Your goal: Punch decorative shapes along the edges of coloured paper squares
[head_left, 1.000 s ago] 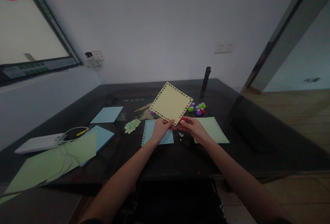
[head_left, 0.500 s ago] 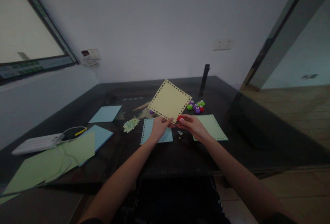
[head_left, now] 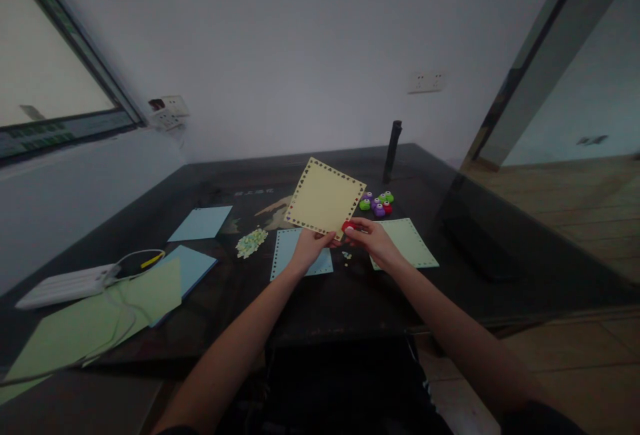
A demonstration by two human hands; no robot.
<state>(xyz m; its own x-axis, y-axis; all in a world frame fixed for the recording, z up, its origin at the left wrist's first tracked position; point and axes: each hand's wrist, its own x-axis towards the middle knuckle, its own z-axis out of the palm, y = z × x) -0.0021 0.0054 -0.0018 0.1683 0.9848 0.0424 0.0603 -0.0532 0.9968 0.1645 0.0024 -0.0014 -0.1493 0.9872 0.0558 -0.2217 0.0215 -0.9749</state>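
Observation:
A yellow sheet (head_left: 325, 196) with small shapes punched along its edges is held up, tilted, above the dark table. My left hand (head_left: 311, 247) pinches its lower edge. My right hand (head_left: 371, 238) is closed on a small red punch (head_left: 349, 226) at the sheet's lower right corner. Below the sheet lies a blue sheet (head_left: 283, 251) with a punched border, partly behind my left hand. A pale green sheet (head_left: 410, 241), punched along its edges too, lies beside my right hand. Tiny paper bits (head_left: 347, 255) are between these two sheets.
Purple, green and red punches (head_left: 379, 208) cluster behind my right hand. A pile of paper cutouts (head_left: 251, 242) lies left of centre. Farther left are blue sheets (head_left: 201, 223), green sheets (head_left: 75, 321) and a white power strip (head_left: 67, 285). A black cylinder (head_left: 393, 151) stands at the back.
The yellow sheet has turned slightly and its top corner has shifted left. Both hands keep their hold. The whole view has shifted a little.

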